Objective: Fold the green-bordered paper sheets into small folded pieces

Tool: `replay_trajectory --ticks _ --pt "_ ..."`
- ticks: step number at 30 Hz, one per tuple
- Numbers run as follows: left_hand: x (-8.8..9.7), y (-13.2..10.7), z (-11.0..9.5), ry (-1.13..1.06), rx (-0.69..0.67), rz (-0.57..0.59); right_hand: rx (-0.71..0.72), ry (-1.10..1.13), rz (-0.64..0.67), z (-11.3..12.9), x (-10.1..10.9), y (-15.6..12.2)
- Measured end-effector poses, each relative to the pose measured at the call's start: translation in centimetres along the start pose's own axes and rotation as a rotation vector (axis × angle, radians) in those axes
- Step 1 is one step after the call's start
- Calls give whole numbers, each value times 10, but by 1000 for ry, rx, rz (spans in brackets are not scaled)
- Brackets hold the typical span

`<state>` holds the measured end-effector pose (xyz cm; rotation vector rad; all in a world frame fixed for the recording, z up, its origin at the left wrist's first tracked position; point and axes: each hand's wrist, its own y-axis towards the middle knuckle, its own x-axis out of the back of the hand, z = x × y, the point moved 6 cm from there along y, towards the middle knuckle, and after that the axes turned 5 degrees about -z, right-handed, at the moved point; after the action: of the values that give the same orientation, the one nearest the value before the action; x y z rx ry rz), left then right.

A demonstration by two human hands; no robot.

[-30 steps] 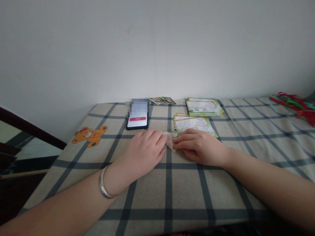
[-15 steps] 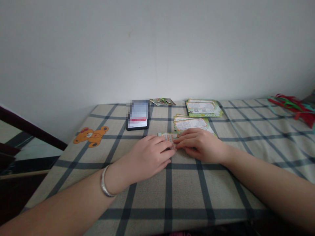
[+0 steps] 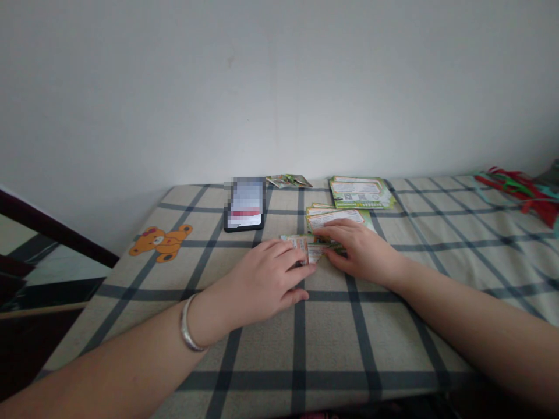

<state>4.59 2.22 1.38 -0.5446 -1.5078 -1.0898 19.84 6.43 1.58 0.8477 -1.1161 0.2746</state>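
A small printed paper [image 3: 314, 251], white with orange and green, lies on the checked cloth between my hands. My left hand [image 3: 273, 276], with a silver bangle at the wrist, rests over the paper's left part, its fingers stretched out and apart. From the right side my right hand [image 3: 360, 251] reaches in, palm down and fingers extended. Its fingertips touch or hover at the paper's right end and the near edge of a fanned pile of printed cards [image 3: 334, 216]; contact is hard to tell. Both hands hide parts of the paper.
Behind the fanned pile, another stack of green-edged cards [image 3: 360, 189] lies near the wall. A phone [image 3: 247, 201] with a lit screen and small printed packets [image 3: 289, 181] are at the back. An orange bear figure [image 3: 161, 241] is at left, red fabric-like items [image 3: 524, 195] at far right.
My right hand has shifted slightly up and away from my left, its fingers spreading. More of the printed paper shows between them. My left thumb has moved apart from the other fingers.
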Motion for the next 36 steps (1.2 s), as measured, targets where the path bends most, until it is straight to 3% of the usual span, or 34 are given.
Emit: replay_trajectory --ticks 10,18,27,30,36 --pt "7 1 11 63 99 -109 -16 130 -3 5 6 1" --pt "-3 -1 21 95 186 -22 53 244 69 14 5 -1" --pt "2 -1 20 13 224 -20 217 392 203 34 4 -4" --pt "2 -1 19 -16 242 -2 238 341 151 36 6 -3" --pt "-1 -2 20 -84 330 -16 125 147 -11 11 6 3"
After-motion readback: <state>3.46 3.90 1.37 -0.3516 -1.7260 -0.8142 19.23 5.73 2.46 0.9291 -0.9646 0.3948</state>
